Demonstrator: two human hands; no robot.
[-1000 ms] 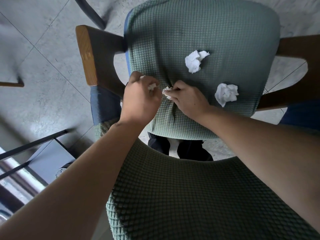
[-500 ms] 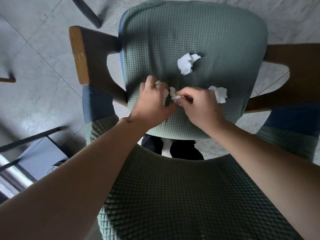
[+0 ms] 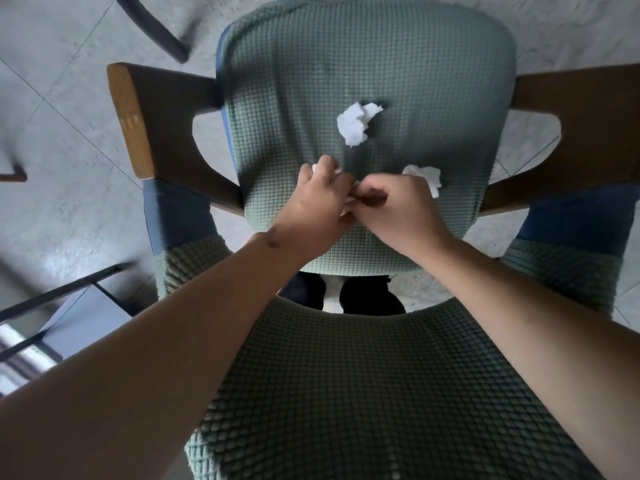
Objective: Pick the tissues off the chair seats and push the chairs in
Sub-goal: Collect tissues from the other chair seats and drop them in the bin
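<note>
I look down over a green-covered chair back [image 3: 363, 393] onto its green seat [image 3: 363, 64]. One crumpled white tissue [image 3: 356, 124] lies loose in the middle of the seat. A second tissue [image 3: 427, 178] lies just beyond my right hand, partly hidden by it. My left hand [image 3: 317, 209] is closed around a wad of tissue that shows white at its fingertips. My right hand [image 3: 398, 207] pinches another scrap of tissue [image 3: 351, 199] and presses it against my left hand. Both hands touch each other above the seat's near edge.
Wooden armrests stand on the left [image 3: 145, 126] and right [image 3: 571, 133] of the seat. The floor is grey tile [image 3: 69, 150]. A dark metal frame with a grey panel [image 3: 69, 313] sits at the lower left. A dark curved leg [image 3: 156, 26] crosses the top left.
My hands have come together over the seat's near edge, and the right hand now partly hides the nearer tissue. The view has shifted slightly; both loose tissues stay in place.
</note>
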